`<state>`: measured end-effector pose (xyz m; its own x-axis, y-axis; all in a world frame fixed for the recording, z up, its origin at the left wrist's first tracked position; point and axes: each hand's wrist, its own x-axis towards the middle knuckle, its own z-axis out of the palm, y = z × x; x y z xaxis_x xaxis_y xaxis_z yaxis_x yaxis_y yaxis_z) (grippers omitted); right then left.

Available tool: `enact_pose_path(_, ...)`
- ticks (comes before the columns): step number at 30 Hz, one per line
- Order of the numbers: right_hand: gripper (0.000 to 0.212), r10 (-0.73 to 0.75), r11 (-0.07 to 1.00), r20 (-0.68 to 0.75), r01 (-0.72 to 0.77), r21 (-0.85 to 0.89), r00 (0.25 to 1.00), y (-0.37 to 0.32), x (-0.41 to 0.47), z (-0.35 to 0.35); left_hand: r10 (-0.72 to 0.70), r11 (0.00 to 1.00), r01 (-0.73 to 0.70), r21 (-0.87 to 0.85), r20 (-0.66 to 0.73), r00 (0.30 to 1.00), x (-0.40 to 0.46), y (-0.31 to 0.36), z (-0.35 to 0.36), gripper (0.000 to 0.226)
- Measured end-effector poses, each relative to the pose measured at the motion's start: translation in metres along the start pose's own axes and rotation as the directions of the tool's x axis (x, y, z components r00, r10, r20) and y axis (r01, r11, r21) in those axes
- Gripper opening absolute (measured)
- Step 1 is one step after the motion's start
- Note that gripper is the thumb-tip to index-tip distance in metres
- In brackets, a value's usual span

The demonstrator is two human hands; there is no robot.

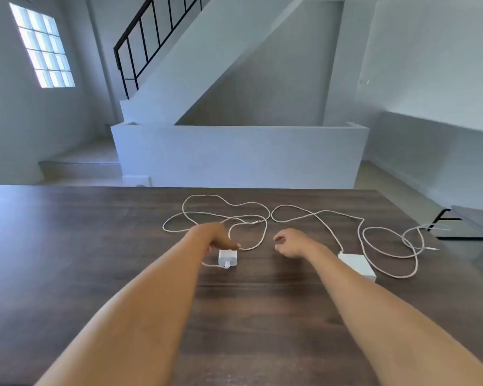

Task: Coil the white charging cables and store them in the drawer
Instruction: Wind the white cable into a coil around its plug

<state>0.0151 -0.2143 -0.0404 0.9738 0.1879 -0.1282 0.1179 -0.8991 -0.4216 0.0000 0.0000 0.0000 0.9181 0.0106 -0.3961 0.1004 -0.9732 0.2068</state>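
Left cable [218,215] is sprawled in crossing loops on the table [95,232], its plug [228,258] just below the left hand [215,236]; fingers are pinched at the cable, though contact cannot be confirmed. Right hand [290,243] is half-curled, empty. Right cable [388,246] and adapter [357,265] are untouched. Snagging is risked where loops overlap; a pull could drag the plug. No drawer, no writing is seen.

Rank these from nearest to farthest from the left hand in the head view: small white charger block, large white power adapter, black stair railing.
1. Small white charger block: just below the left hand.
2. Large white power adapter: across the table, beyond the right hand.
3. Black stair railing: background, upper left.
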Motion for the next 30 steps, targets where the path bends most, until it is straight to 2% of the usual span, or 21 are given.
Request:
enact_pose_path(3,0.042,0.037,0.999,0.006,-0.037,-0.025,0.999,0.009,-0.007,0.017,-0.006,0.998,0.003,-0.058,-0.051,0.999,0.002,-0.004,0.019,0.052)
enact_pose_path(8,0.042,0.025,0.999,-0.053,-0.026,-0.02,0.998,0.018,-0.012,0.031,-0.049,0.988,0.022,-0.153,-0.178,0.983,0.005,-0.007,0.035,0.044)
enact_pose_path(10,0.042,0.014,1.0,-0.053,-0.015,-0.021,0.999,0.021,-0.011,0.034,-0.045,0.976,0.01,-0.219,-0.157,0.987,0.006,-0.007,0.035,0.037)
enact_pose_path(13,0.043,0.014,1.0,-0.048,-0.015,-0.017,0.999,0.022,-0.011,0.035,-0.052,0.899,0.01,-0.438,-0.084,0.995,0.008,-0.006,0.032,0.033)
enact_pose_path(15,0.043,0.015,1.0,-0.05,-0.016,-0.011,0.999,0.024,-0.01,0.035,-0.075,0.867,0.012,-0.498,-0.106,0.992,0.006,-0.007,0.023,0.034)
enact_pose_path(18,0.043,0.006,1.0,-0.05,-0.007,-0.015,0.999,0.025,-0.008,0.036,-0.033,0.836,-0.089,-0.541,-0.212,0.977,0.003,-0.007,0.006,0.043)
enact_pose_path(21,0.042,0.024,1.0,-0.048,-0.024,0.01,0.999,0.022,-0.007,0.036,-0.025,0.676,-0.252,-0.692,-0.363,0.931,-0.006,-0.004,-0.017,0.044)
enact_pose_path(24,0.036,0.057,0.989,-0.099,-0.043,0.14,0.993,0.014,-0.007,0.035,-0.058,0.508,-0.359,-0.783,-0.446,0.893,-0.012,0.0,-0.04,0.034)
enact_pose_path(26,0.026,0.086,0.94,-0.17,-0.023,0.339,0.982,0.002,-0.008,0.036,-0.035,0.451,-0.412,-0.792,-0.477,0.878,-0.015,-0.001,-0.053,0.042)
enact_pose_path(28,0.019,0.142,0.814,-0.201,0.002,0.581,0.969,-0.016,-0.013,0.034,-0.037,0.394,-0.447,-0.804,-0.499,0.866,-0.019,0.0,-0.062,0.046)
enact_pose_path(30,0.024,0.16,0.649,-0.186,0.039,0.76,0.97,-0.038,-0.017,0.032,-0.087,0.328,-0.468,-0.82,-0.52,0.85,-0.021,0.001,-0.071,0.042)
